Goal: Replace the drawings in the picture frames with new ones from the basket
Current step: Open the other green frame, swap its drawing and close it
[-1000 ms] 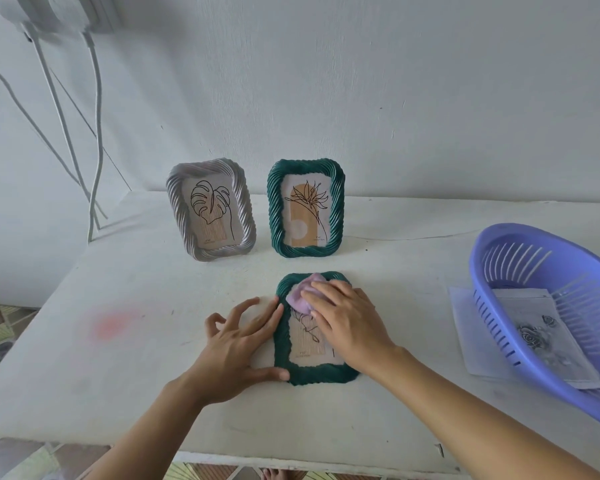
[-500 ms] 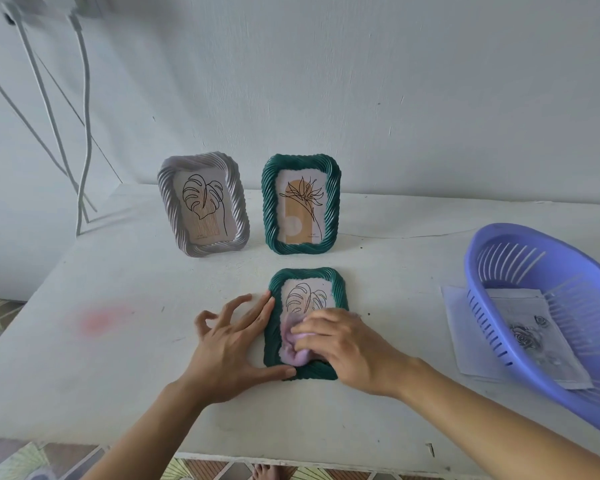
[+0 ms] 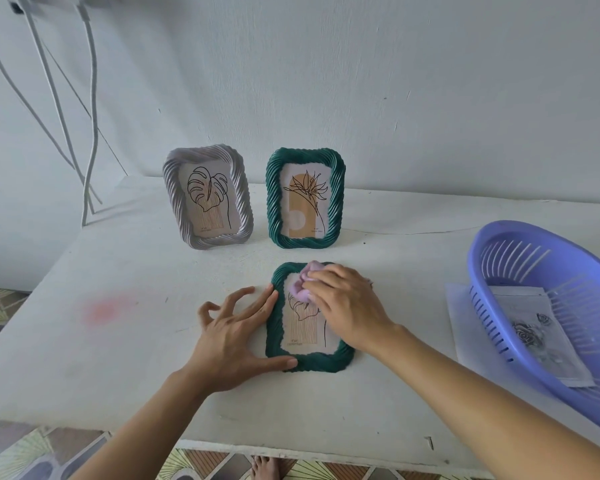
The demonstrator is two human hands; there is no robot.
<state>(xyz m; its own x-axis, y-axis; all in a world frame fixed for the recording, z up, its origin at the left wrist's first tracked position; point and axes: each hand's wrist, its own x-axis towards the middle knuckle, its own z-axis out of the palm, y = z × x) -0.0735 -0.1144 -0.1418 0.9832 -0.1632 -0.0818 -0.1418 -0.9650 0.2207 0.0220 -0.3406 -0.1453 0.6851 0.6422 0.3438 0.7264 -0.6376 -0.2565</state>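
Observation:
A green frame (image 3: 312, 362) lies flat on the white table (image 3: 118, 341), face up, with a leaf line drawing inside. My right hand (image 3: 347, 306) presses a small lilac cloth (image 3: 303, 284) on the upper part of its glass. My left hand (image 3: 236, 334) rests on the table, fingers and thumb against the frame's left edge and lower left corner. Behind stand a grey frame (image 3: 208, 202) with a leaf drawing and a second green frame (image 3: 305, 199) with a flower drawing. A purple basket (image 3: 520, 258) at the right holds a drawing of roses (image 3: 530, 336).
A sheet of paper (image 3: 459, 327) lies under the basket's near side. White cables (image 3: 90, 126) hang down the wall at the back left. A faint pink stain (image 3: 106, 310) marks the table on the left. The table's front edge is close to me, patterned floor below.
My right hand has slid the cloth from the frame's lower part back up to its top edge. My left hand stays against the frame's left side.

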